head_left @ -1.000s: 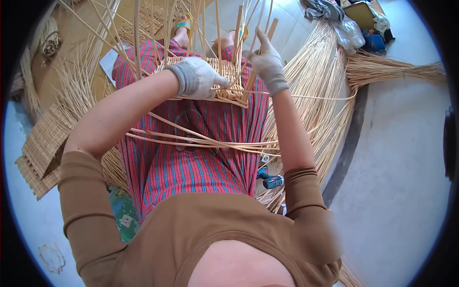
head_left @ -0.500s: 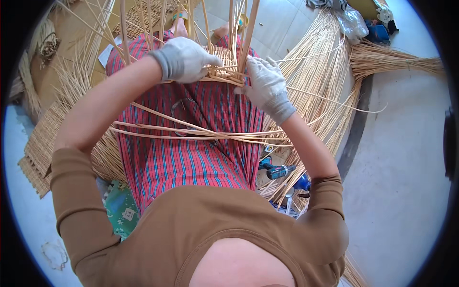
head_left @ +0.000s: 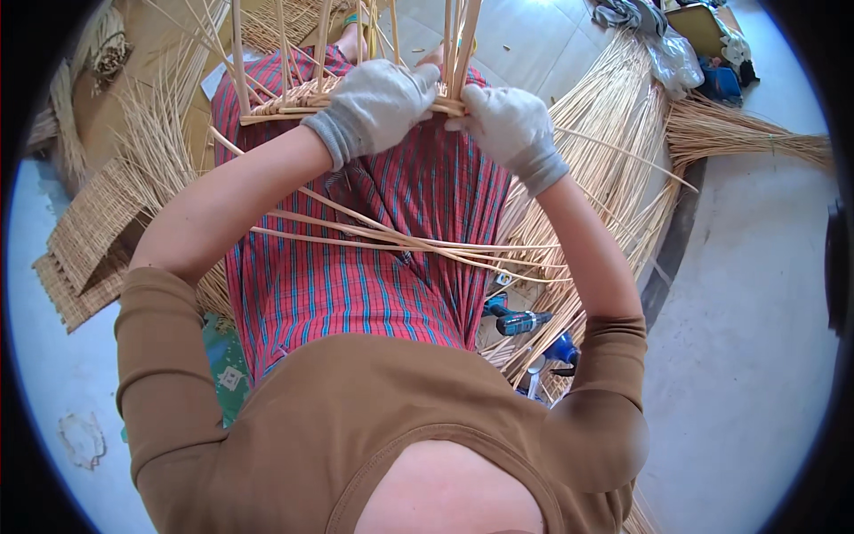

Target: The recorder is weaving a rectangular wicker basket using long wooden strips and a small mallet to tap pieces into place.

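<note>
Upper centre: gloved left hand (head_left: pixel 387 105), right hand (head_left: pixel 509 126) curled at wickerwork (head_left: pixel 307 98), right corner; cannot tell what's pinched.

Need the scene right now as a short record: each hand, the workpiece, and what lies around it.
Left hand: gloved, at the woven piece toward its right end; exact grip unclear
Right hand: gloved, at the near right corner of the piece; exact grip unclear
Workpiece: partly hidden by the left hand; upright stakes rise from it
Lap: red checked cloth, with loose canes crossing over it
Right side: spread pale strands; power drill
Left side: flat woven mats
</note>
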